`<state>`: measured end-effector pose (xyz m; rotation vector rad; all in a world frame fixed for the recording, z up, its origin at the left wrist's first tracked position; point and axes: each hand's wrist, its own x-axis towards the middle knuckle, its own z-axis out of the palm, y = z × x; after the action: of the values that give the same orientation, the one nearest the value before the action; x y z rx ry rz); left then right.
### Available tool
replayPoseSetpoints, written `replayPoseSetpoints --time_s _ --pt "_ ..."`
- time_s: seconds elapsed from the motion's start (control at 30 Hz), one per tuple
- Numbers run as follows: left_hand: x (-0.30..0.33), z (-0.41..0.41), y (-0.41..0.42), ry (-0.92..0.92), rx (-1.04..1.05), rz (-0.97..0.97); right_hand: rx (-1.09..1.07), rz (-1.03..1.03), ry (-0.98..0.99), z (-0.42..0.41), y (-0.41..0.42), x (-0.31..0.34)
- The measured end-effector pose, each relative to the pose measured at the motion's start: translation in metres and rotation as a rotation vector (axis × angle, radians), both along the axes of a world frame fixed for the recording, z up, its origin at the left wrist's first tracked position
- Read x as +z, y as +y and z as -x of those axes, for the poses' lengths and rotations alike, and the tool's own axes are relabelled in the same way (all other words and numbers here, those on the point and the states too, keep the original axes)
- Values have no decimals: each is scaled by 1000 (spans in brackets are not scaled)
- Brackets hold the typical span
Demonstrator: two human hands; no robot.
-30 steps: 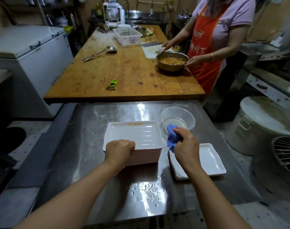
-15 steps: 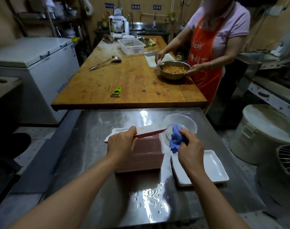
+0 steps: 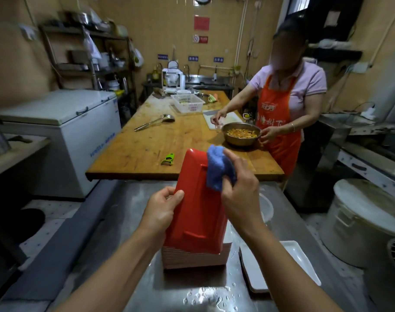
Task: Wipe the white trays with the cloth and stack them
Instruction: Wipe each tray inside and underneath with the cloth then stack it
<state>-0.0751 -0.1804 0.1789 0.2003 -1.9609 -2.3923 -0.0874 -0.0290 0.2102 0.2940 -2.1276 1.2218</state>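
- Steel worktop (image 3: pixel 106 255): it carries your pile of unwiped trays (image 3: pixel 193 257) and, just right, a white wiped tray (image 3: pixel 304 264).
- Tray (image 3: pixel 197 206): upright over the pile, red underside facing you, long axis vertical.
- Left hand (image 3: pixel 161 210): fingers clamp its left edge.
- Right hand (image 3: pixel 241 190): fingers pinch the blue cloth (image 3: pixel 218 170) against the tray's upper right; wipe downward.
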Motion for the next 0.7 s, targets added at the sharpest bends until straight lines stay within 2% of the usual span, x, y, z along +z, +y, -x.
replayPoseSetpoints --time_s 0.17,0.37,0.57,0.7 --pt "9 -16 0 34 -35 -13 126 -267 51 4 -37 9" --pt "11 -23 -5 77 48 58 -37 -606 -30 18 -46 6" --pt "9 -26 -3 76 50 -41 -61 -553 2 17 -33 -4" --pt "8 -25 -5 86 70 -70 -111 -472 -68 24 -6 -19"
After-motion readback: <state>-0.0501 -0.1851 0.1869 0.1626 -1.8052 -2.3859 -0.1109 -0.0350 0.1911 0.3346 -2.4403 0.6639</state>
